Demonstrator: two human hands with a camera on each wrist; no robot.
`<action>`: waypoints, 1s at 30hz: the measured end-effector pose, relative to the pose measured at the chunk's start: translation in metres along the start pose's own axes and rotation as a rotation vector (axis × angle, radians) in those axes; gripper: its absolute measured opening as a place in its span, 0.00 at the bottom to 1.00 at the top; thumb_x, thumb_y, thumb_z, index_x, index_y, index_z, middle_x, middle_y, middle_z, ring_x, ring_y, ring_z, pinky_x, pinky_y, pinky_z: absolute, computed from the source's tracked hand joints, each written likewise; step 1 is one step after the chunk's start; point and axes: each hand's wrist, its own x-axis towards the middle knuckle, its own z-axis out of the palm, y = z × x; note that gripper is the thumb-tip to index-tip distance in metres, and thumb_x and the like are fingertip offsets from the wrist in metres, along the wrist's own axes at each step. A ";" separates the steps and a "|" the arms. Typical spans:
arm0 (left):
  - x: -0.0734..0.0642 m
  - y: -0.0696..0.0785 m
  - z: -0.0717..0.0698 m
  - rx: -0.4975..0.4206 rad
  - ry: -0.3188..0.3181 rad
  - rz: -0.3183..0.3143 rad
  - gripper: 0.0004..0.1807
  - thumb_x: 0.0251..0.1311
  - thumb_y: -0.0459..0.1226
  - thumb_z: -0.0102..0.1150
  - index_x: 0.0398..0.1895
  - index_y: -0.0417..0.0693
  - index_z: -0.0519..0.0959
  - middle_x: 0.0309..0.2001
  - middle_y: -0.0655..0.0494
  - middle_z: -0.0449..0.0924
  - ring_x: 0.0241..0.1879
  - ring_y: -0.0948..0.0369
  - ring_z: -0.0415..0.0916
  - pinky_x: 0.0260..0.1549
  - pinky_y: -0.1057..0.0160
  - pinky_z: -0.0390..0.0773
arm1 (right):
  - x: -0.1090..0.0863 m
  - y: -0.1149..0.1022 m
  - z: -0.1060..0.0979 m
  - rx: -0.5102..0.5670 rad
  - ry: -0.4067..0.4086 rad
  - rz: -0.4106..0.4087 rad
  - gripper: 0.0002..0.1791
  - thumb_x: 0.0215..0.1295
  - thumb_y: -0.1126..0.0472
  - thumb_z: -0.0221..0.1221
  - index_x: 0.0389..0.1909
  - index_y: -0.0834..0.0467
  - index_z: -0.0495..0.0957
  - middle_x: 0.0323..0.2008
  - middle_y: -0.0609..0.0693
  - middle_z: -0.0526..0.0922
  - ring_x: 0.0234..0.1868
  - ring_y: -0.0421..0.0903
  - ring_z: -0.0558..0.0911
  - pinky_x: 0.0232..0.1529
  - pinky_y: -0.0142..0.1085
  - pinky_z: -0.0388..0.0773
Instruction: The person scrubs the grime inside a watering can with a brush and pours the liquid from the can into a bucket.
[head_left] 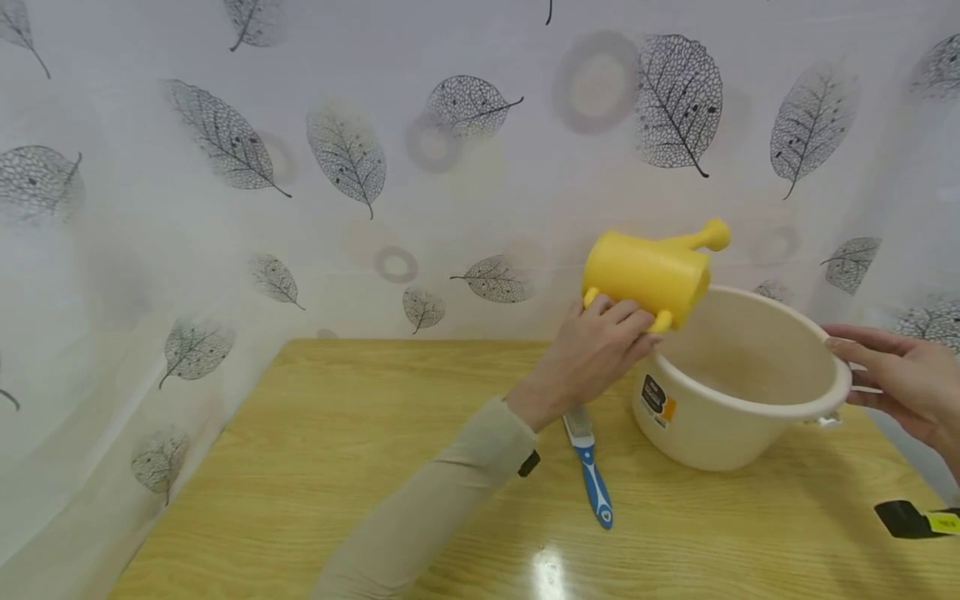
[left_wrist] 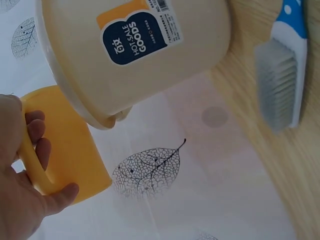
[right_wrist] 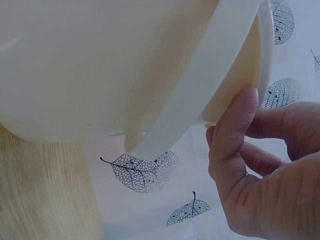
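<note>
My left hand [head_left: 592, 354] grips the handle of a yellow toy watering can [head_left: 647, 273]. The can is held tilted, up at the left rim of a cream plastic bucket [head_left: 705, 437], its spout pointing up and to the right. In the left wrist view, the fingers curl through the handle and the thumb [left_wrist: 62, 197] lies along the can's side. On the bucket's right side, my right hand [head_left: 911, 371] pinches the rim. A pale bucket handle [right_wrist: 200, 80] hangs down the outer wall in the right wrist view.
A blue-and-white brush [head_left: 588, 471] lies on the wooden table [head_left: 360, 450], left of the bucket and below my left wrist. White sheeting printed with leaves [head_left: 480, 192] rises behind the table and along its sides.
</note>
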 end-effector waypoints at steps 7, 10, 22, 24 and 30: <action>-0.001 -0.001 0.000 -0.189 -0.005 -0.037 0.14 0.78 0.49 0.48 0.55 0.57 0.79 0.47 0.64 0.82 0.43 0.64 0.74 0.45 0.68 0.69 | 0.000 -0.001 0.001 -0.045 0.006 0.009 0.36 0.79 0.44 0.49 0.81 0.51 0.51 0.32 0.14 0.71 0.29 0.23 0.80 0.30 0.29 0.83; -0.001 -0.001 0.000 -0.266 -0.024 -0.059 0.14 0.79 0.47 0.47 0.54 0.54 0.79 0.46 0.63 0.82 0.44 0.65 0.74 0.48 0.69 0.69 | -0.001 -0.002 0.001 -0.040 0.008 0.011 0.34 0.79 0.44 0.49 0.80 0.45 0.54 0.32 0.14 0.71 0.29 0.24 0.80 0.30 0.29 0.83; -0.006 -0.004 -0.006 -0.589 0.008 -0.199 0.15 0.80 0.43 0.44 0.52 0.46 0.79 0.45 0.56 0.78 0.44 0.65 0.73 0.46 0.77 0.70 | 0.000 0.000 0.000 -0.002 -0.004 0.006 0.13 0.78 0.45 0.51 0.58 0.25 0.67 0.32 0.15 0.73 0.29 0.25 0.81 0.30 0.30 0.83; -0.008 -0.005 -0.007 -0.644 0.011 -0.229 0.15 0.81 0.43 0.44 0.53 0.45 0.78 0.46 0.55 0.78 0.45 0.65 0.74 0.45 0.77 0.72 | 0.001 0.001 0.000 -0.006 -0.004 0.006 0.18 0.78 0.45 0.51 0.64 0.27 0.65 0.32 0.15 0.73 0.29 0.24 0.81 0.30 0.30 0.83; -0.015 -0.013 -0.007 -0.714 0.059 -0.287 0.14 0.80 0.41 0.44 0.51 0.43 0.78 0.42 0.53 0.77 0.41 0.63 0.72 0.40 0.76 0.72 | 0.002 0.004 -0.001 0.020 -0.013 0.000 0.19 0.78 0.46 0.52 0.65 0.28 0.65 0.32 0.16 0.75 0.29 0.24 0.81 0.30 0.30 0.83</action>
